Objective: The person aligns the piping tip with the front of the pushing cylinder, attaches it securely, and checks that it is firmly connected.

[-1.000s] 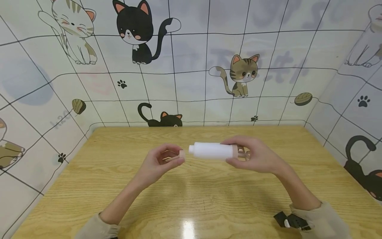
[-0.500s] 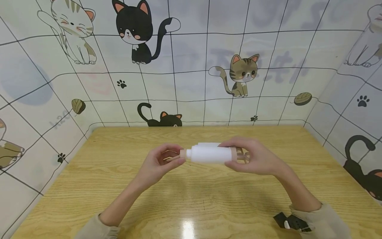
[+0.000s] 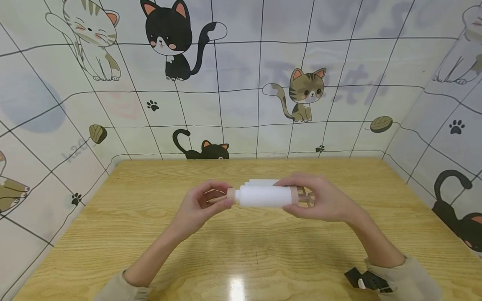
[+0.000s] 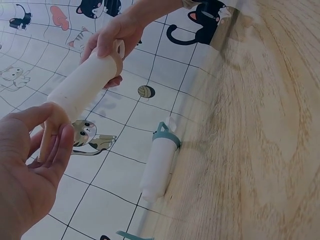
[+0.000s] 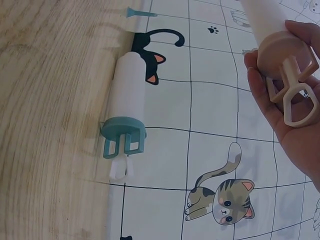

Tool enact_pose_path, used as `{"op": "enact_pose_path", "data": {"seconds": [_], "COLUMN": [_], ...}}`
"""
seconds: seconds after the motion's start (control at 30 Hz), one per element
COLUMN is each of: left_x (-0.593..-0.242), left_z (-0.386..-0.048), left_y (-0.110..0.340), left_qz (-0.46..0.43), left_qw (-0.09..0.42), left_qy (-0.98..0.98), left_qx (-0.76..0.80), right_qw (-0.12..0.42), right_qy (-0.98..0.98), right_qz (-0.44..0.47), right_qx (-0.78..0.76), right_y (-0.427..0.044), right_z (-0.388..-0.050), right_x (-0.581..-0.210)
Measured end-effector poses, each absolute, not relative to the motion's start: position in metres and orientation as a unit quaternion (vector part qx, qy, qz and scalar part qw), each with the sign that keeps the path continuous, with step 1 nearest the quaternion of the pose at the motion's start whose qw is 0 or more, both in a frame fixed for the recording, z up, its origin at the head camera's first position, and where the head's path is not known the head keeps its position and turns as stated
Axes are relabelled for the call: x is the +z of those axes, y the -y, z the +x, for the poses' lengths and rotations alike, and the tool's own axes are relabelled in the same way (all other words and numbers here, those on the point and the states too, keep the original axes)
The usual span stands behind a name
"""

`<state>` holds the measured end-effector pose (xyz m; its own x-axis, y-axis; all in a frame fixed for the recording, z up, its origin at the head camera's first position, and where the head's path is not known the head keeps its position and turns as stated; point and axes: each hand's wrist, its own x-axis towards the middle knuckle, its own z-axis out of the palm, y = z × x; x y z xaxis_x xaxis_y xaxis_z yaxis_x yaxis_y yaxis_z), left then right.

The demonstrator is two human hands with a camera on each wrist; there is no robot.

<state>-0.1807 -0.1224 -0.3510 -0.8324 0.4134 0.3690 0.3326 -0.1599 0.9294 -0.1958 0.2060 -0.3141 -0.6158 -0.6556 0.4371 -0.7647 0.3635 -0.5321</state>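
Observation:
My right hand [image 3: 324, 198] grips a white syringe-like tube [image 3: 265, 196] by its beige collar [image 5: 285, 52], holding it level above the table. Finger loops and a beige plunger ring [image 5: 301, 106] stick out past the collar. My left hand [image 3: 201, 205] pinches a small beige nozzle piece [image 3: 231, 194] with a thin stem, and this piece meets the tube's narrow tip. Whether it is fully seated on the tip cannot be made out. Behind lies a second white syringe [image 5: 129, 85] with a teal collar [image 5: 124, 128] and a white plunger ring, partly hidden in the head view.
A small teal nozzle piece [image 5: 141, 13] lies near the second syringe, at the table's back edge. The wooden table [image 3: 241, 246] ends at a cat-patterned backdrop [image 3: 241, 96], which also rises on both sides. A black item [image 3: 367, 280] sits by the right sleeve.
My right hand has brought the white tube left and slightly down, so its tip now meets the beige nozzle piece. My left hand has stayed nearly still. The second syringe has come into sight behind.

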Motion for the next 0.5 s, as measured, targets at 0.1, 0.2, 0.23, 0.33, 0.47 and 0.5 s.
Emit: {"op": "enact_pose_path", "data": {"seconds": [0.1,0.2,0.23,0.33,0.47,0.5], "left_x": [-0.3509,-0.3514,-0.3515,-0.3518,-0.3518,-0.3516], "left_z": [-0.1811,-0.1814,-0.1813,-0.1811,-0.1810,-0.1810], "left_y": [0.1224,0.1227,0.1228,0.1233,0.1229,0.1226], "left_qz": [0.298,0.303,0.303,0.304,0.303,0.301], "left_qw": [0.032,0.036,0.036,0.036,0.034,0.035], "left_qy": [-0.646,-0.647,-0.647,-0.647,-0.646,-0.646], "left_qx": [0.702,0.699,0.699,0.699,0.699,0.700], "right_qw": [0.091,0.100,0.100,0.098,0.095,0.095], "right_qy": [0.820,0.819,0.819,0.817,0.815,0.815], "right_qz": [0.442,0.447,0.448,0.448,0.445,0.444], "right_qx": [0.351,0.345,0.346,0.351,0.359,0.360], "right_y": [-0.2053,-0.2050,-0.2049,-0.2046,-0.2043,-0.2041], "right_z": [-0.1962,-0.1965,-0.1964,-0.1964,-0.1963,-0.1962], "right_x": [-0.3141,-0.3143,-0.3143,-0.3143,-0.3141,-0.3141]}}
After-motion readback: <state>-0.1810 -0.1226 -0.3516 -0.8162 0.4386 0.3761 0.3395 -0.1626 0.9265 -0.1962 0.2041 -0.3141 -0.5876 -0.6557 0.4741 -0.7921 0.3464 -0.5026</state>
